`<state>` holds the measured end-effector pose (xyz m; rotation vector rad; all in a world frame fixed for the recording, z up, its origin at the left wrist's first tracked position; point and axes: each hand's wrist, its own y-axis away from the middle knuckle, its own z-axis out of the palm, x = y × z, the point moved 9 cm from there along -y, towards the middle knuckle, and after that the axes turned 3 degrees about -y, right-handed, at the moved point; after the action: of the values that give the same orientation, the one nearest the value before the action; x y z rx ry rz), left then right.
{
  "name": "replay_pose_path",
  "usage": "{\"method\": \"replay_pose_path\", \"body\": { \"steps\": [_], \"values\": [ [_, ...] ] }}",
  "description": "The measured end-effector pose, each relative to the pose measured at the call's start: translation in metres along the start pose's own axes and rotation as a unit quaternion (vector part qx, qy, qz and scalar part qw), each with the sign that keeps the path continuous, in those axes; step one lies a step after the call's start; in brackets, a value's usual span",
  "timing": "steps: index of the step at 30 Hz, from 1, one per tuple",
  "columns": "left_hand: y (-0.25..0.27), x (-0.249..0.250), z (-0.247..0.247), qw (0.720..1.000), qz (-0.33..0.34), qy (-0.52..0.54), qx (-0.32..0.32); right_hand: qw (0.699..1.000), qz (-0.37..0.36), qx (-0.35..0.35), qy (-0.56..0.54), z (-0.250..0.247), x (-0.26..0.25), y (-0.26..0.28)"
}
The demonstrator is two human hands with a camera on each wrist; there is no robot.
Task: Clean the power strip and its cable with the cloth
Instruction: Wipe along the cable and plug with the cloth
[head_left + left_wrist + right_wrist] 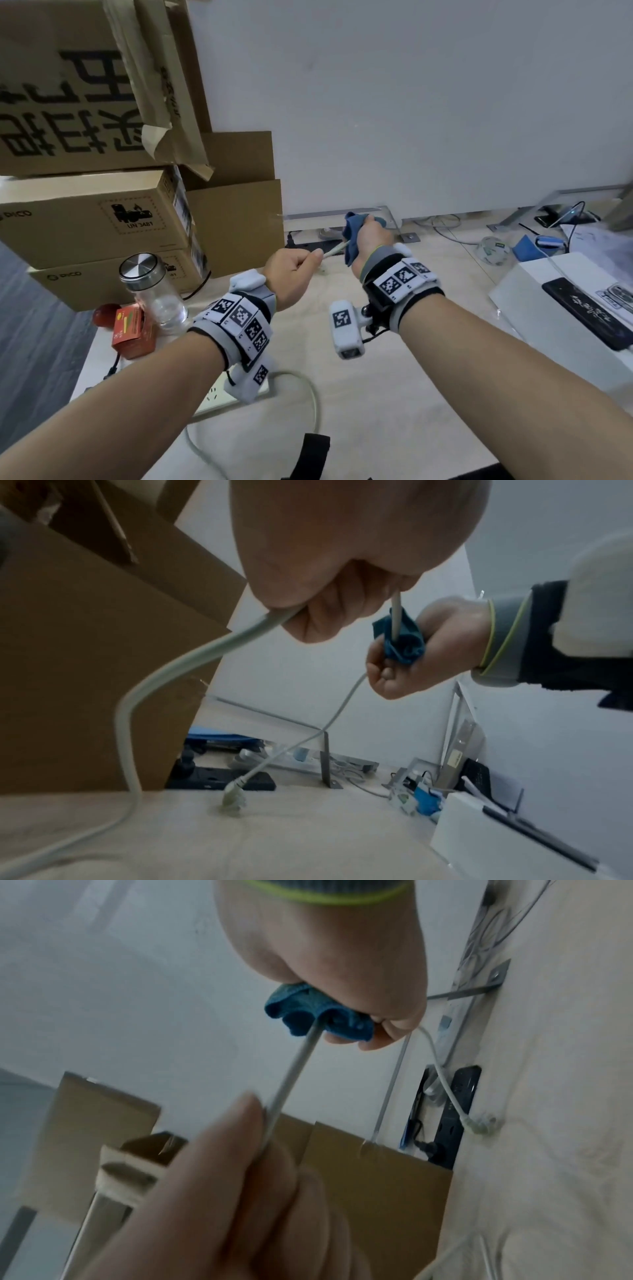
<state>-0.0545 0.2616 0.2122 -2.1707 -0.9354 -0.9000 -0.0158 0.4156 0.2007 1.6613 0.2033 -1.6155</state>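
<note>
Desk (394, 394): pale wood surface under both your arms; it carries everything below.
Boxes (85, 219): cardboard stack at your far left, against the wall.
White box (534, 308): at your right edge, a black flat item lying on top.
Strip (214, 399): white, flat on the desk under your left wrist, mostly hidden by the wristband.
Black strip (219, 777): a second one at the back of the desk, beside the boxes.
Bottle (152, 291): clear glass, metal lid, upright in front of the boxes; a small red carton just beside it.
Cable (137, 696): pale, runs up from the desk through your left fist, taut across to your right, then drops to its plug (234, 799), which rests on the desk near the black strip.
Left hand (291, 270): your fingers are clenched round the cable, thumb on top.
Right hand (368, 240): your fingers grasp the cloth, bunched round the cable.
Cloth (308, 1015): blue, wrapped about the cable inside your right fist, folds sticking out both sides.
</note>
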Motion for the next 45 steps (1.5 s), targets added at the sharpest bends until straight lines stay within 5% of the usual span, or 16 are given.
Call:
{"method": "replay_pose_path", "body": {
  "steps": [4,14,20,23,29,34,37,42,45],
  "values": [
    [0.003,-0.005,0.003,0.996,0.034,-0.066,-0.046,1.000,-0.011,0.018,0.005,-0.013,-0.005,-0.001],
    [-0.005,-0.008,0.045,0.989,-0.082,-0.106,-0.064,1.000,-0.015,0.007,0.020,0.009,0.040,0.021],
    [0.006,0.009,0.039,0.990,0.031,-0.124,-0.054,0.997,0.058,0.008,-0.046,-0.001,0.035,0.011],
    [0.012,0.010,0.033,0.987,0.062,-0.133,-0.059,0.998,0.036,-0.026,-0.049,0.004,0.026,0.009],
    [0.030,-0.028,0.024,0.980,0.081,-0.153,-0.095,0.999,-0.008,0.027,-0.028,-0.021,0.012,-0.004],
    [0.039,-0.068,0.039,0.972,-0.027,-0.177,-0.152,0.999,-0.028,0.021,0.037,-0.011,0.016,0.007],
    [0.047,-0.054,0.064,0.975,-0.113,-0.039,-0.189,0.997,-0.060,0.009,0.038,0.002,0.020,0.018],
    [0.034,-0.031,0.065,0.938,-0.242,0.240,-0.060,0.996,-0.069,-0.015,0.060,0.017,0.040,0.024],
    [0.028,-0.039,0.046,0.950,-0.244,0.191,0.035,0.999,-0.035,-0.002,0.040,0.012,0.044,0.020]
  ]
}}
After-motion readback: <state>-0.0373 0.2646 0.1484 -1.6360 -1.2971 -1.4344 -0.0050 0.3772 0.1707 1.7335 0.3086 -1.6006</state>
